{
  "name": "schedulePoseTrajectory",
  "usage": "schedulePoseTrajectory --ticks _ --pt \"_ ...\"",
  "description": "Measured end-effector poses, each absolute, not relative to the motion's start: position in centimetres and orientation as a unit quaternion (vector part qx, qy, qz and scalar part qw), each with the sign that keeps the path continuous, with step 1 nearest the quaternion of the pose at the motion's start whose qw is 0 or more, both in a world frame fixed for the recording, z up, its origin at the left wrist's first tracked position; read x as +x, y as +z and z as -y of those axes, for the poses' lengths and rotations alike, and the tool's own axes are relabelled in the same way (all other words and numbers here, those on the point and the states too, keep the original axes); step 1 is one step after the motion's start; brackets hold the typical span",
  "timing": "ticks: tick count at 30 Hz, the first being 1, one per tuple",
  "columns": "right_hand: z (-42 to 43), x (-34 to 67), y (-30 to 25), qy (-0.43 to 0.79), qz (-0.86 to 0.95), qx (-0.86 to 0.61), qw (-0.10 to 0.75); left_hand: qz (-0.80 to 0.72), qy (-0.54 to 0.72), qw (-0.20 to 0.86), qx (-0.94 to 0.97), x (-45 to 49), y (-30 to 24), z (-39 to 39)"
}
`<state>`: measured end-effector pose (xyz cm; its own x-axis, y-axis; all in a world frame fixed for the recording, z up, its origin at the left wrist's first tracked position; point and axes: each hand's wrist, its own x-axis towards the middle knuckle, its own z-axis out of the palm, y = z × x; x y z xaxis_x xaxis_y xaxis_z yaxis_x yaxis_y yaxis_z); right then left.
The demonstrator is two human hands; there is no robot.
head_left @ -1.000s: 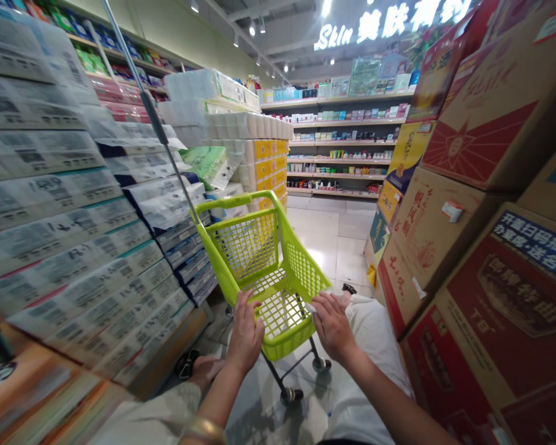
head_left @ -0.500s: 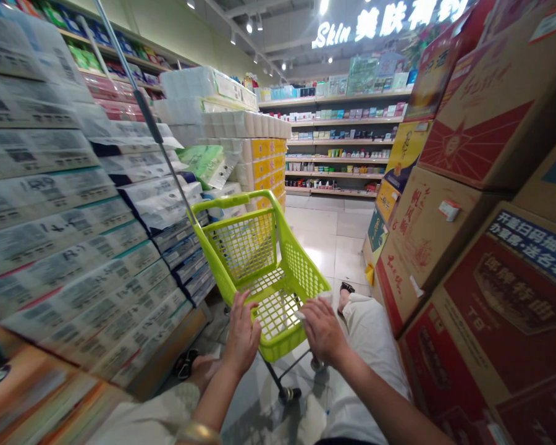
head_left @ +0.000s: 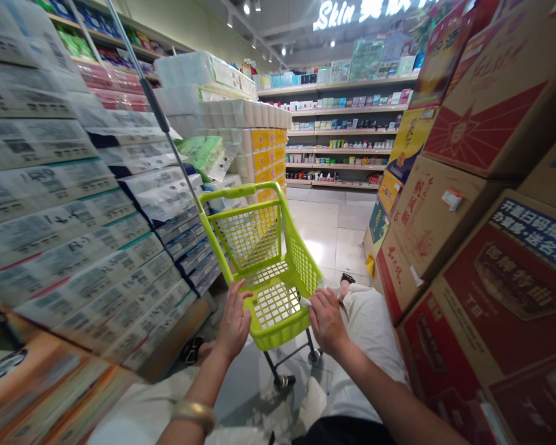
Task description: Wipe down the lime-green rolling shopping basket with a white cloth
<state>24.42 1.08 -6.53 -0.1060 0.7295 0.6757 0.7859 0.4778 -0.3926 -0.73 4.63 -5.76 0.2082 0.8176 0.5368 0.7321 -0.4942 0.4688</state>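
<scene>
A small lime-green plastic shopping trolley (head_left: 264,247) on black wheels stands in the aisle in front of me, its basket holding nothing. My left hand (head_left: 234,324) rests against the basket's near left rim with fingers stretched upward. My right hand (head_left: 327,321) is curled over the near right rim, and a small white scrap shows at its fingertips. A thin metal pole (head_left: 155,111) rises from the trolley's far left corner. My legs in pale trousers (head_left: 366,334) lie on the floor on either side of the trolley.
Stacked packs of tissue paper (head_left: 65,210) wall the left side. Large red and brown cardboard boxes (head_left: 482,204) are piled on the right. Toilet roll packs (head_left: 241,123) stand ahead, with product shelves (head_left: 347,142) at the aisle's far end. The tiled floor (head_left: 333,235) runs between them.
The trolley has shifted slightly away and to the left, and both hands have stayed on its near rim. The view has tilted a little downward.
</scene>
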Motion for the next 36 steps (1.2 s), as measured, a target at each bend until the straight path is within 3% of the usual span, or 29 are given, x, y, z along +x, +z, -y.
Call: schedulePoseTrajectory --ticks 8,12,17,20,24,36 --pt "1.2 21.1 -6.7 -0.002 0.759 -0.486 0.432 -0.531 0.342 0.008 0.776 -4.7 -4.5 -5.0" --pt "1.8 19.5 -6.7 -0.017 0.758 -0.479 0.443 -0.551 0.378 -0.032 0.743 -2.1 -2.0 -4.1" --pt "2.5 18.9 -7.2 -0.033 0.780 -0.426 0.456 -0.530 0.352 0.172 0.752 5.1 0.5 -2.3" --pt "2.6 19.9 -7.7 -0.023 0.809 -0.383 0.446 -0.589 0.238 0.254 0.729 7.2 0.5 -1.3" --pt "2.3 21.6 -7.6 0.025 0.816 -0.363 0.449 -0.627 0.108 0.209 0.743 7.1 0.3 -0.2" --pt "-5.6 21.4 -4.2 0.226 0.686 -0.437 0.536 -0.600 0.086 0.117 0.787 6.9 -0.3 1.6"
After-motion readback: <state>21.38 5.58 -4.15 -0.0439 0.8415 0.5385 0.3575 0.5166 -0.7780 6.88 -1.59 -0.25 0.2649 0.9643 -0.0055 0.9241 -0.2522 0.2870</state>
